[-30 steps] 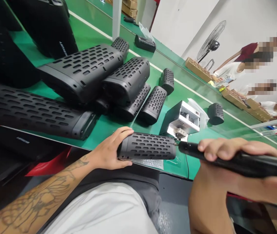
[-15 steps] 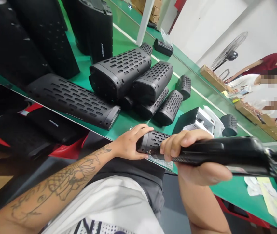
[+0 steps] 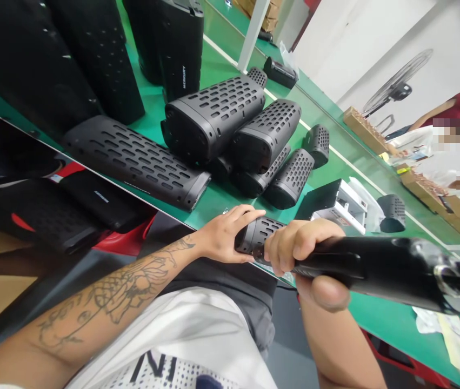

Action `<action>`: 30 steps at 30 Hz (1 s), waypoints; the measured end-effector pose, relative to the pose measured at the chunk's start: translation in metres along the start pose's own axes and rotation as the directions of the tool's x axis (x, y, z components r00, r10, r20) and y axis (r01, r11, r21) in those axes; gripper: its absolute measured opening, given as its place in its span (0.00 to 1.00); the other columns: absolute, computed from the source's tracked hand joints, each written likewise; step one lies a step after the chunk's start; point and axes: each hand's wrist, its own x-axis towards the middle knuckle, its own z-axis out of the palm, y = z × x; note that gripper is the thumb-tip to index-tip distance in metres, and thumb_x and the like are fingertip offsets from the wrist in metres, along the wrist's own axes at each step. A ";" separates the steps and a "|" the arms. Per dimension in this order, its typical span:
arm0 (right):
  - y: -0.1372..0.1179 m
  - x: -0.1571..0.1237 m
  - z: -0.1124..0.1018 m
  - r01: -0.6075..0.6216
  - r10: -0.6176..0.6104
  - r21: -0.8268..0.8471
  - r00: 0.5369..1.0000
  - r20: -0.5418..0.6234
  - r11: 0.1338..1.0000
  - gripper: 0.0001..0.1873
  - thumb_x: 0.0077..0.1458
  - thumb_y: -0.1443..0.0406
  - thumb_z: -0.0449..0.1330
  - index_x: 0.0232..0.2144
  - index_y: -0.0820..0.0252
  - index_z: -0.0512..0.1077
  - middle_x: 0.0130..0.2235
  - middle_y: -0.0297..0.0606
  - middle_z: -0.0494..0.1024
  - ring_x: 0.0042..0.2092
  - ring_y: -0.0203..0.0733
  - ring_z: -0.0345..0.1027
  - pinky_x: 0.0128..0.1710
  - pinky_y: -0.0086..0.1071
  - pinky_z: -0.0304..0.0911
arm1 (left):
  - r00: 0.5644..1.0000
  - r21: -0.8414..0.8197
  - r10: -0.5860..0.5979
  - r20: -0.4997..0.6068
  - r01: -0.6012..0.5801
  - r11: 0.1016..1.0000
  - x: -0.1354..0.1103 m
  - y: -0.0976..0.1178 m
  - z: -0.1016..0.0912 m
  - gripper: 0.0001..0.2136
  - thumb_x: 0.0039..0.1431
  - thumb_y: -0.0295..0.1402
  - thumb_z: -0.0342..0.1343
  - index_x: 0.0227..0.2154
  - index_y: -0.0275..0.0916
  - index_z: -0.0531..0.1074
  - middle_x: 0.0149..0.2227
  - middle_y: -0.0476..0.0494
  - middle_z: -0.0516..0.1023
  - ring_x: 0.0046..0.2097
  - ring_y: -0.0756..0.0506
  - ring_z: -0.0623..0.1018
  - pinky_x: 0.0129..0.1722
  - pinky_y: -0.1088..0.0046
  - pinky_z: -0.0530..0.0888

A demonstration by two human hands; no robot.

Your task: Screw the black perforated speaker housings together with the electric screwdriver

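Note:
My left hand (image 3: 224, 235) is closed round the near end of a black slotted housing (image 3: 259, 232) at the green table's edge, its thumb and fingers on opposite sides. My right hand (image 3: 300, 243) wraps a black power screwdriver (image 3: 387, 265), which lies nearly level across the view. Its front end points at the housing's end cap beside my left fingers; whether the bit touches a screw there I cannot tell. The screwdriver and right hand hide the far part of the housing.
Beyond my hands several similar housings (image 3: 217, 113) are piled on the green table (image 3: 217, 208). A long slotted one (image 3: 136, 159) lies at left, and tall black cases (image 3: 183, 54) stand behind. A white-and-black box (image 3: 335, 205) sits at right. Across the table, people work beside cardboard trays (image 3: 428, 197).
The view has shifted slightly, moving the table things rightward. The screwdriver's rear end has dropped a little and my right thumb is drawn in closer to it. My left hand keeps its hold.

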 end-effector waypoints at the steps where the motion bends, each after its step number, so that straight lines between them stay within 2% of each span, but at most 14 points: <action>1: 0.006 0.000 -0.001 0.025 -0.026 0.035 1.000 0.008 0.999 0.16 0.72 0.50 0.78 0.43 0.54 0.83 0.29 0.26 0.80 0.25 0.36 0.75 0.33 0.34 0.76 | 1.000 0.005 0.001 -0.003 -0.001 1.000 0.000 0.000 0.000 0.57 0.63 0.56 0.79 0.87 0.49 0.56 0.77 0.27 0.72 0.76 0.22 0.79 0.74 0.38 0.83; 7: 0.027 -0.010 0.001 0.137 -0.133 0.064 0.990 -0.054 0.989 0.19 0.70 0.48 0.80 0.45 0.53 0.82 0.29 0.27 0.83 0.21 0.34 0.69 0.27 0.33 0.73 | 0.997 0.071 0.057 -0.046 -0.054 0.996 -0.001 0.001 -0.003 0.56 0.64 0.52 0.79 0.86 0.48 0.54 0.76 0.25 0.73 0.74 0.23 0.82 0.71 0.41 0.86; 11: -0.015 -0.020 -0.013 0.031 -0.033 0.037 0.998 0.050 0.999 0.17 0.77 0.47 0.74 0.52 0.51 0.84 0.32 0.32 0.86 0.25 0.41 0.80 0.33 0.40 0.82 | 0.983 0.226 0.025 -0.179 0.016 0.974 -0.030 0.026 0.013 0.55 0.66 0.51 0.78 0.87 0.46 0.54 0.73 0.24 0.74 0.69 0.24 0.85 0.67 0.46 0.90; 13: -0.045 -0.025 -0.033 0.067 -0.069 -0.029 0.995 -0.076 0.997 0.19 0.79 0.45 0.71 0.54 0.51 0.85 0.31 0.30 0.84 0.23 0.40 0.79 0.32 0.40 0.83 | 0.957 0.347 -0.009 -0.290 0.114 0.931 -0.059 0.046 0.027 0.58 0.66 0.53 0.77 0.89 0.42 0.52 0.72 0.21 0.74 0.68 0.21 0.85 0.63 0.43 0.91; 15: -0.066 -0.027 -0.062 0.140 -0.207 -0.202 0.908 -0.363 0.969 0.24 0.74 0.40 0.73 0.47 0.53 0.86 0.27 0.29 0.81 0.20 0.39 0.74 0.26 0.38 0.79 | 0.956 0.419 -0.027 -0.291 0.152 0.895 -0.088 0.066 0.037 0.61 0.66 0.53 0.75 0.91 0.39 0.48 0.74 0.19 0.74 0.70 0.19 0.84 0.62 0.39 0.92; 16: -0.071 -0.027 -0.080 0.163 -0.297 -0.325 0.856 -0.423 0.931 0.28 0.68 0.37 0.76 0.42 0.54 0.85 0.25 0.29 0.80 0.19 0.40 0.73 0.23 0.38 0.77 | 0.967 0.432 -0.006 -0.255 0.120 0.894 -0.101 0.073 0.038 0.60 0.66 0.51 0.73 0.92 0.40 0.47 0.76 0.19 0.74 0.71 0.18 0.83 0.62 0.38 0.92; 18: -0.069 -0.025 -0.116 0.124 -0.486 -0.563 0.673 -0.558 0.817 0.30 0.62 0.35 0.79 0.35 0.54 0.83 0.22 0.27 0.77 0.18 0.40 0.70 0.20 0.36 0.74 | 0.993 0.422 0.061 -0.099 -0.014 0.906 -0.116 0.083 0.036 0.59 0.64 0.43 0.70 0.93 0.42 0.47 0.81 0.22 0.73 0.73 0.20 0.83 0.63 0.40 0.92; 19: -0.064 -0.025 -0.133 0.109 -0.524 -0.603 0.631 -0.573 0.790 0.29 0.60 0.38 0.81 0.34 0.54 0.82 0.21 0.26 0.77 0.18 0.40 0.69 0.20 0.36 0.73 | 0.994 0.397 0.113 0.004 -0.105 0.912 -0.117 0.085 0.032 0.59 0.62 0.39 0.69 0.93 0.44 0.48 0.81 0.24 0.74 0.73 0.21 0.84 0.63 0.43 0.92; 21: -0.050 -0.025 -0.159 0.078 -0.550 -0.632 0.581 -0.600 0.771 0.28 0.59 0.41 0.83 0.32 0.54 0.80 0.22 0.25 0.76 0.18 0.39 0.69 0.19 0.34 0.72 | 0.961 0.336 0.217 0.171 -0.264 0.904 -0.107 0.089 0.023 0.57 0.60 0.33 0.69 0.91 0.47 0.54 0.79 0.32 0.80 0.66 0.25 0.89 0.60 0.49 0.93; 23: -0.036 -0.028 -0.174 0.065 -0.521 -0.613 0.602 -0.605 0.787 0.28 0.60 0.42 0.82 0.31 0.54 0.79 0.22 0.26 0.76 0.18 0.40 0.69 0.18 0.34 0.71 | 0.912 0.324 0.323 0.251 -0.394 0.860 -0.079 0.093 0.014 0.47 0.63 0.32 0.70 0.86 0.50 0.68 0.73 0.41 0.87 0.57 0.31 0.91 0.58 0.56 0.93; 24: -0.031 -0.031 -0.178 0.057 -0.504 -0.603 0.615 -0.607 0.796 0.28 0.60 0.42 0.82 0.31 0.54 0.79 0.22 0.27 0.77 0.18 0.40 0.70 0.18 0.35 0.71 | 0.888 0.345 0.372 0.270 -0.450 0.824 -0.060 0.096 0.010 0.40 0.67 0.32 0.69 0.81 0.51 0.75 0.72 0.45 0.88 0.56 0.34 0.91 0.61 0.60 0.91; 26: -0.025 -0.036 -0.180 0.051 -0.476 -0.582 0.637 -0.607 0.812 0.27 0.62 0.42 0.81 0.31 0.55 0.79 0.22 0.27 0.76 0.18 0.40 0.70 0.19 0.35 0.72 | 0.827 0.381 0.433 0.359 -0.553 0.741 -0.017 0.103 0.005 0.28 0.74 0.33 0.67 0.75 0.52 0.81 0.76 0.48 0.85 0.66 0.38 0.87 0.72 0.62 0.84; 28: -0.023 -0.039 -0.179 0.061 -0.470 -0.572 0.645 -0.603 0.818 0.27 0.62 0.42 0.81 0.31 0.54 0.79 0.22 0.27 0.77 0.18 0.39 0.70 0.19 0.35 0.73 | 0.762 0.343 0.395 0.513 -0.604 0.719 0.026 0.107 0.003 0.32 0.72 0.41 0.73 0.77 0.48 0.78 0.78 0.39 0.81 0.77 0.34 0.80 0.81 0.53 0.76; 30: -0.024 -0.041 -0.177 0.072 -0.471 -0.568 0.649 -0.598 0.820 0.26 0.62 0.43 0.81 0.30 0.54 0.80 0.22 0.27 0.77 0.18 0.40 0.70 0.19 0.34 0.72 | 0.723 0.301 0.287 0.629 -0.566 0.767 0.060 0.108 0.004 0.48 0.60 0.53 0.83 0.79 0.42 0.76 0.70 0.28 0.86 0.71 0.26 0.83 0.77 0.42 0.77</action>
